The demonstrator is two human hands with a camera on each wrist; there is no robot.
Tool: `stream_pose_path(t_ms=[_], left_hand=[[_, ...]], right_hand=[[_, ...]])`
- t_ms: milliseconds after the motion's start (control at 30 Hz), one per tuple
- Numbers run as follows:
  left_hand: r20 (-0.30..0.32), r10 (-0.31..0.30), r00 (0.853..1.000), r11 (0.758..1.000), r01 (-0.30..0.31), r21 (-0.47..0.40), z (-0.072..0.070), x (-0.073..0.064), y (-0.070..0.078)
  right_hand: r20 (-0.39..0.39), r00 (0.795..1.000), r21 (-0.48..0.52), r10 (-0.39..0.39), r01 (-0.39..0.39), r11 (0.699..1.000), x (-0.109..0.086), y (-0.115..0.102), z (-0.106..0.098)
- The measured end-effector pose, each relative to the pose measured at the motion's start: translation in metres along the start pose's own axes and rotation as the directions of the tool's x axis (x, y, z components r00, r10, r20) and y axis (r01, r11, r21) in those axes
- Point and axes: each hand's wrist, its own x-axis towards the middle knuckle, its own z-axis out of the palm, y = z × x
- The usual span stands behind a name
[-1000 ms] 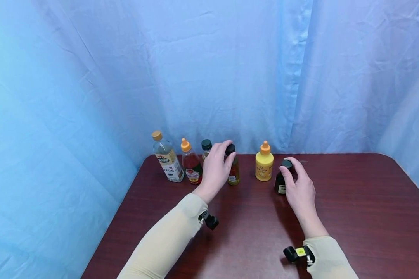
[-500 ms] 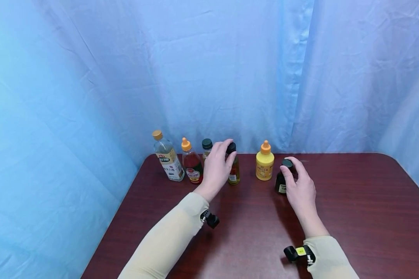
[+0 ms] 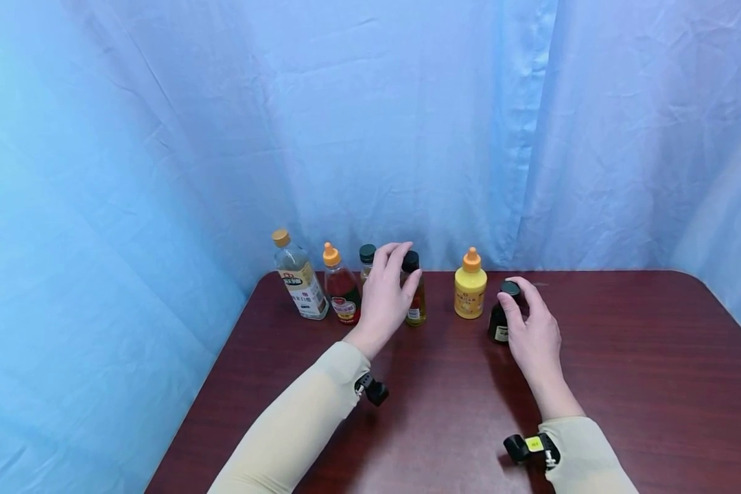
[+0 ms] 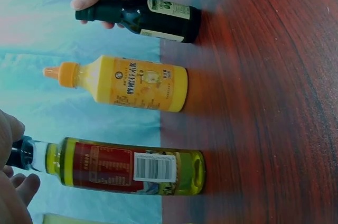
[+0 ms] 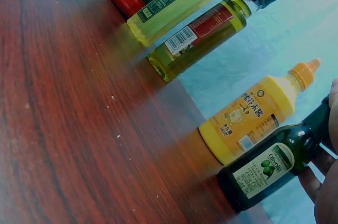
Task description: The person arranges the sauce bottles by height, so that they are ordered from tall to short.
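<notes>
My left hand (image 3: 381, 295) is around the black-capped bottle of yellow oil (image 4: 132, 167), fingers and thumb spread loosely about the cap. In the head view its fingertips look raised off the cap; the bottle stands upright on the table. My right hand (image 3: 534, 336) grips the dark green olive oil bottle (image 5: 264, 168) by its neck and cap. That bottle appears upright, its base at the tabletop. Between the two stands a yellow squeeze bottle (image 3: 470, 291) with an orange nozzle cap, untouched by either hand.
Left of my left hand stand a clear bottle with a tan cap (image 3: 302, 288), a red sauce bottle with an orange nozzle (image 3: 344, 295) and a green-capped bottle (image 5: 174, 10), partly hidden in the head view. A blue curtain (image 3: 377, 137) hangs behind the dark red table (image 3: 444, 412).
My left fingers have loosened and lifted slightly from the black cap. The right hand keeps its grip on the olive oil bottle. The bottles hold their places; the head view shifts slightly.
</notes>
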Motion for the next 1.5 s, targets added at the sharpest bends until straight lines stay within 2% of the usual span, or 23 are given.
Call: stream_pose_path(t_ms=[200,500,667,867,967,1267,1500], left_hand=[[-0.037,0.073,0.997,0.997,-0.072,0.024,-0.004,0.001,0.006],[-0.081,0.144,0.986,0.989,-0.14,0.052,-0.013,0.002,0.019],[-0.097,0.209,0.973,0.977,-0.203,0.062,-0.012,0.002,0.027],[-0.114,0.254,0.96,0.967,-0.253,0.025,-0.007,0.005,0.042],[-0.113,0.262,0.959,0.965,-0.262,0.013,-0.004,0.006,0.049],[-0.066,0.256,0.964,0.966,-0.257,-0.013,0.011,0.012,0.064],[-0.011,0.208,0.978,0.978,-0.208,-0.007,0.027,0.019,0.069]], right_hand=[[0.0,1.0,-0.001,0.004,-0.004,1.0,0.0,0.001,0.0],[-0.007,1.0,-0.002,-0.007,0.007,1.0,0.0,0.001,0.0],[0.001,1.0,-0.006,-0.004,0.004,1.0,0.0,0.001,0.0],[0.004,1.0,-0.008,-0.001,0.001,1.0,0.0,0.002,0.0],[0.006,1.0,-0.012,0.003,-0.003,1.0,0.0,0.002,0.0],[0.011,1.0,-0.01,0.007,-0.006,1.0,0.0,0.003,0.0],[-0.003,1.0,-0.005,-0.007,0.007,1.0,0.0,0.002,-0.001]])
